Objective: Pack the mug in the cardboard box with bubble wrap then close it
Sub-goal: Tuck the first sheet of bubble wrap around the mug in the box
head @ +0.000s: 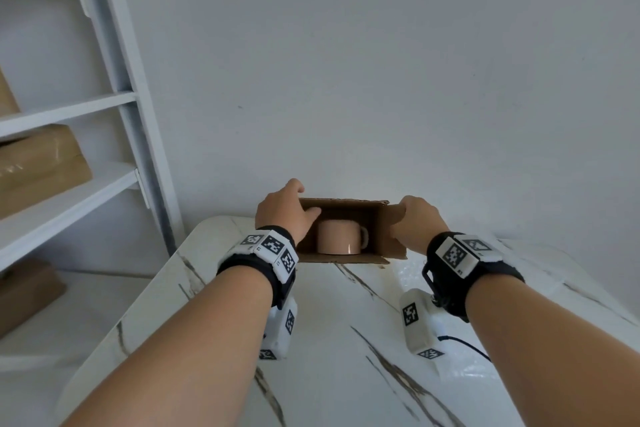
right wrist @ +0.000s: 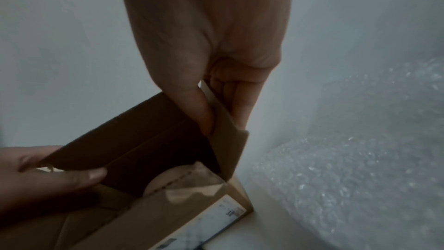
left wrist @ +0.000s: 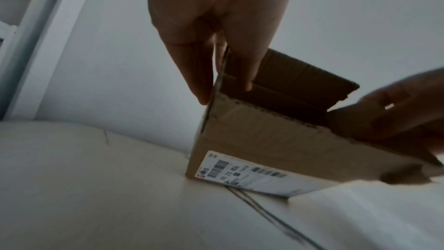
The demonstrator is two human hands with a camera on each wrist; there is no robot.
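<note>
An open brown cardboard box [head: 346, 258] stands at the far end of the marble table, close to the wall. A pink mug [head: 337, 240] sits upright inside it with its handle to the right; the right wrist view shows part of the mug [right wrist: 156, 183] over the box's near wall. My left hand [head: 292, 210] pinches the box's left flap, thumb inside and fingers [left wrist: 197, 75] outside. My right hand [head: 414, 222] pinches the right flap [right wrist: 225, 140] the same way. A sheet of bubble wrap [right wrist: 348, 178] lies on the table right of the box.
A white wall rises directly behind the box. White shelves [head: 69, 107] with brown cardboard parcels [head: 38, 166] stand to the left of the table [head: 214, 288]. A white shipping label [left wrist: 240, 174] is on the box's near side.
</note>
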